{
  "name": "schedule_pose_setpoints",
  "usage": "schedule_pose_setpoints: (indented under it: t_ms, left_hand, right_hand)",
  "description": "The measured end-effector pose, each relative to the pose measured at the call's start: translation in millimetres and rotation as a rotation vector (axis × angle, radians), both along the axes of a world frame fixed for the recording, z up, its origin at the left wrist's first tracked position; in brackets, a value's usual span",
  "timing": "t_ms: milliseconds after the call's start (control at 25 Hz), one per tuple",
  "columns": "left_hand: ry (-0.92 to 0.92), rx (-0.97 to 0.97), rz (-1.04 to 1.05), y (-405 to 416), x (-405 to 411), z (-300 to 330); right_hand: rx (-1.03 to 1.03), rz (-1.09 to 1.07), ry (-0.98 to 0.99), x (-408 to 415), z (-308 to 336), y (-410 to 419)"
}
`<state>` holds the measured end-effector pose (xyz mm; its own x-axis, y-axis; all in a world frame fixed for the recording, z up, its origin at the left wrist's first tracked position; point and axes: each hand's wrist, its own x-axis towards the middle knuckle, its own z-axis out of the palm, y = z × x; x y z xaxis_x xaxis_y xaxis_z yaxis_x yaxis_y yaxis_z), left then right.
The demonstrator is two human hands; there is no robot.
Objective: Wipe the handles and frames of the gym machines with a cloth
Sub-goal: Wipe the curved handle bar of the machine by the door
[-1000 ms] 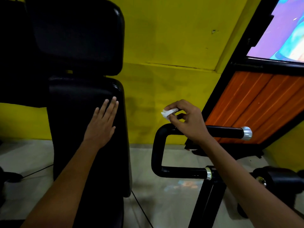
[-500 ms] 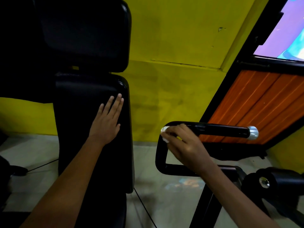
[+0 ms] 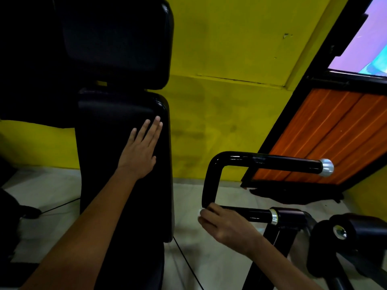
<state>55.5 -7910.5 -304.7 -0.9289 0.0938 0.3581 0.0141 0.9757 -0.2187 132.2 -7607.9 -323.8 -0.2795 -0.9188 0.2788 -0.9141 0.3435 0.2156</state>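
My left hand (image 3: 139, 156) lies flat, fingers straight, on the black back pad (image 3: 123, 164), presumably to brace me. My right hand (image 3: 223, 223), fingers curled, pinches a small white cloth (image 3: 201, 211) against the lower bend of the U-shaped handle (image 3: 211, 181), wrist angled inward so the cloth wraps the tube. The chrome-capped upper bar (image 3: 272, 162) stands free above.

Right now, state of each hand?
Left hand: open, flat against the black padded backrest.
Right hand: closed, pinching a small white cloth at the lower bend of the glossy black U-shaped handle.
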Motion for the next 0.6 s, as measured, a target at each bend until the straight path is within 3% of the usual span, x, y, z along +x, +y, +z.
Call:
schedule_pose_setpoints:
  t_ms: [360,480,600]
  left_hand:
    - [-0.029,0.016,0.024,4.6,-0.7,-0.2]
    - [-0.03,0.034,0.015,4.9,-0.3,0.7]
    - [-0.025,0.033,0.016,5.3,0.2,0.9]
  right_hand:
    - [-0.476,-0.305,0.064,-49.7,102.9,-14.6]
    - [-0.461,-0.371,-0.008,-45.0,106.5,-18.7]
    - [-0.271,-0.459,-0.012,-42.5,107.9,-31.3]
